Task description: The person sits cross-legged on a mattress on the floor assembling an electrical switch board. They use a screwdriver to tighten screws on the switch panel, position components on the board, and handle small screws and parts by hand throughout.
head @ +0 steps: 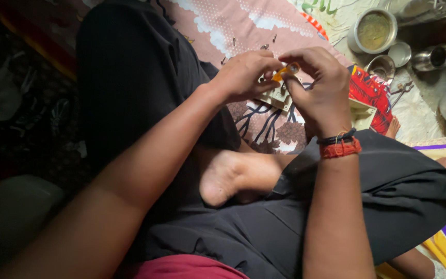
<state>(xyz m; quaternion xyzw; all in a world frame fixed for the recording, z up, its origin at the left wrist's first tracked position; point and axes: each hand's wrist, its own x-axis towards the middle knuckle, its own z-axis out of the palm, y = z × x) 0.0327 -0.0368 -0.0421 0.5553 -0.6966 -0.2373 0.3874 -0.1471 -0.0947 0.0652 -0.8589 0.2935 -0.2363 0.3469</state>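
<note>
While you sit cross-legged in black trousers (145, 77) on a pink patterned cloth (233, 26), both your hands meet over your lap. Your left hand (243, 75) is curled, thumb and fingers pinched on a small orange piece (280, 72). Your right hand (318, 88), with black and red thread bands (339, 144) at the wrist, is also curled, fingertips closed on the same orange piece from the other side. Just below sits a pale flat plate-like part (277, 97), touching your fingers; what it is, hard to say, mostly hidden. Right of it a red printed packet (370, 90). Farther off: round steel bowl with greenish contents (372, 31), small steel cups (432, 57), pliers (401, 90).
</note>
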